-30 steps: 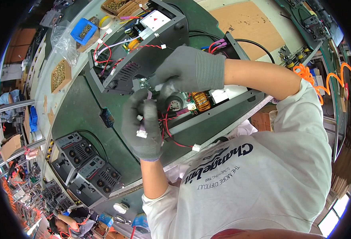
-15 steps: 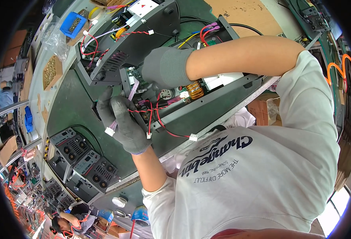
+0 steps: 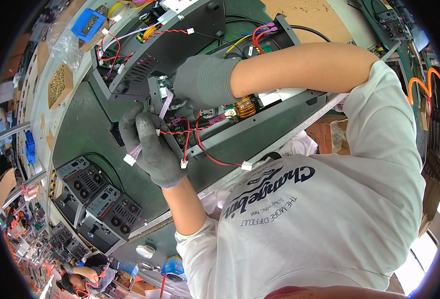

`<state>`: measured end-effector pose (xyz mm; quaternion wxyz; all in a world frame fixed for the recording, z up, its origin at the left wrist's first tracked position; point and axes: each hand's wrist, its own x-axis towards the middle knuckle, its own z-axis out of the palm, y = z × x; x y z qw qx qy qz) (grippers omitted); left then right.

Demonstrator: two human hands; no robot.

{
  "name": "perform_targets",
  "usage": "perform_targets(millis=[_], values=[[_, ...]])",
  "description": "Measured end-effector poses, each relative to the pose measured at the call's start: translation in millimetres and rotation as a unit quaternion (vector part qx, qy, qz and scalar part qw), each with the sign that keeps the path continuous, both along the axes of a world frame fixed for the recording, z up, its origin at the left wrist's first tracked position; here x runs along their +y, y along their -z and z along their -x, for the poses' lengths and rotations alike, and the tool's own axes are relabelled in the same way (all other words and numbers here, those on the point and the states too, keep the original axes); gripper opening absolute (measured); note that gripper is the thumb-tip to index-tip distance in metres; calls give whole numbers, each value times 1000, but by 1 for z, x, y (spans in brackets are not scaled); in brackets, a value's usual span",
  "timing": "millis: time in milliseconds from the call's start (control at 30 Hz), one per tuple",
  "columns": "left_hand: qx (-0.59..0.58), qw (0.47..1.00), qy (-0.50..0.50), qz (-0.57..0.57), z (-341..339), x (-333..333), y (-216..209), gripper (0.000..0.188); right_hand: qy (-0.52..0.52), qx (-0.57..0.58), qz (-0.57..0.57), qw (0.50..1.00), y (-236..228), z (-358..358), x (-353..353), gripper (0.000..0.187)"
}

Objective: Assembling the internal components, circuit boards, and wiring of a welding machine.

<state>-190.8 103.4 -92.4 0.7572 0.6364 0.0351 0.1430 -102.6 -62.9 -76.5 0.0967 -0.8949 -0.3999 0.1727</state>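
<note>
An open dark metal chassis (image 3: 220,138) lies across the bench, with a green circuit board, a copper-wound coil (image 3: 245,107) and wires inside. My right hand (image 3: 200,79), in a grey glove, reaches in over its left end; the fingers are curled and what they hold is hidden. My left hand (image 3: 155,149), also gloved, is curled at that end, beside a small dark part (image 3: 115,133) with its grip hidden. A pale ribbon cable (image 3: 165,105) runs behind the left fingers to a white plug (image 3: 129,159). Red and black leads (image 3: 205,154) with white plugs hang over the near wall.
Behind stands a second open chassis (image 3: 172,55) with loose leads. Two finished-looking units with front panels (image 3: 111,212) sit at the left. A blue bin (image 3: 88,25) and a cardboard tray of small screws (image 3: 58,85) lie at the far left. Another person (image 3: 88,279) is at lower left.
The view has shifted slightly. Both hands keep nearly the same places at the chassis end, and more of the small dark part shows beside my left hand.
</note>
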Motion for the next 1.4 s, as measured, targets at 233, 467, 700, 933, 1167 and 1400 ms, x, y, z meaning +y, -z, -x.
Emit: perform_targets(millis=[233,467,700,933,1167,1400], values=[[-5,1000,7,0,-3,2,0,30,14,-32,-24,999,3,4,7,19],[28,998,64,3,-5,-2,-10,30,2,-56,-35,998,7,1,7,20],[18,999,46,-5,-1,0,-4,34,34,-2,94,995,-6,5,10,27],[0,997,79,24,1,-1,-7,37,-33,-24,78,996,9,1,13,28],[-13,995,92,27,-5,9,1,36,22,11,27,999,-14,1,7,29],[-74,992,107,-5,6,29,13,35,-163,110,-51,979,-46,17,-26,16]])
